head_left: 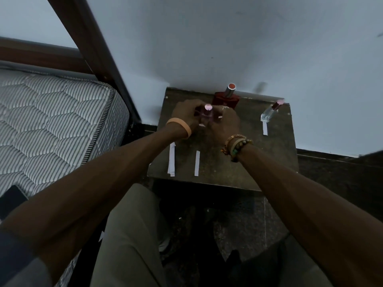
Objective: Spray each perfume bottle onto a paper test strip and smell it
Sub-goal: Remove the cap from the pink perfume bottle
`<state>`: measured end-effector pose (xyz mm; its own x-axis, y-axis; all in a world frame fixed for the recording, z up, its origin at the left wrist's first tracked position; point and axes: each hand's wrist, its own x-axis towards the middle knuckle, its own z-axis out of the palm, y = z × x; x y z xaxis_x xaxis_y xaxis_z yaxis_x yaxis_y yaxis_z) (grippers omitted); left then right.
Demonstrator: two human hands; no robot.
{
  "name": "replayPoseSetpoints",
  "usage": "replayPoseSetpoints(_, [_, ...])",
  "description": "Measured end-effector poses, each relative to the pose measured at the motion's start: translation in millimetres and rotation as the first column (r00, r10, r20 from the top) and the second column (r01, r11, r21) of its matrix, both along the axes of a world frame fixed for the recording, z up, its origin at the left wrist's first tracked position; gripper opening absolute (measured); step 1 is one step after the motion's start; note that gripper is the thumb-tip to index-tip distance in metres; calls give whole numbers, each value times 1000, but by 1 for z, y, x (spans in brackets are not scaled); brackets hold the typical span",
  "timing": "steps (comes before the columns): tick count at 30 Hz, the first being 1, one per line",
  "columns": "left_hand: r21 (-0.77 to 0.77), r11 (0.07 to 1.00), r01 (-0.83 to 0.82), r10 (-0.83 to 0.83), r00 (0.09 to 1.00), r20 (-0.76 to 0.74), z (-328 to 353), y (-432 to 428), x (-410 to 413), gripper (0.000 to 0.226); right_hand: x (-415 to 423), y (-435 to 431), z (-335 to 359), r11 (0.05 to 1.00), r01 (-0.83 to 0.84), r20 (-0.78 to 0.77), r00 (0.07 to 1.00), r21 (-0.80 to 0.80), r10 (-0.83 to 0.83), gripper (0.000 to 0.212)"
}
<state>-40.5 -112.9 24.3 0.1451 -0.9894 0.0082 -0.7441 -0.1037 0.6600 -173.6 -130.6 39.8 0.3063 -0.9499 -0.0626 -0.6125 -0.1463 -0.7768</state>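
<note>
Two hands meet above the far-middle part of a small dark table (248, 162) and enclose a pink-capped bottle (206, 115), which stands upright between them. The left hand (183, 114) wraps the bottle from the left with its fingers (193, 109) curled round the body. The right hand (224, 124) closes on it from the right, fingers (219, 111) likewise bent inward. Blur hides which fingertips touch the glass and which touch the cap. An orange wristband (180, 126) circles the left wrist; bead bracelets (236, 147) circle the right.

Just behind the hands, against the wall, stands a red bottle (227, 100) with a silver, red-topped cap. Well apart, at the table's far right corner, a clear bottle (269, 112) with a pink cap stands with a paper strip (265, 129) lying just in front of its base. Near the table's front left edge lie a wide paper strip (171, 160) and, beside it, a narrow paper strip (196, 163), both pointing away from the person. A striped mattress (51, 121) fills the left side, with a dark phone (12, 200) resting on it.
</note>
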Motion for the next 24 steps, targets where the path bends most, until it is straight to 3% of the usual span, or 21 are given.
replayPoseSetpoints(8, [0, 976, 216, -215, 974, -69, 20, 28, -88, 27, -98, 40, 3, 998, 52, -133, 990, -34, -56, 23])
replayPoseSetpoints(18, [77, 962, 264, -260, 964, -53, -8, 62, -133, 16, -131, 86, -17, 980, 195, -223, 958, 33, -183, 38])
replayPoseSetpoints(24, [95, 969, 229, -217, 969, -120, -11, 66, -138, 23, -135, 88, -18, 990, 138, -337, 931, -21, -137, 31])
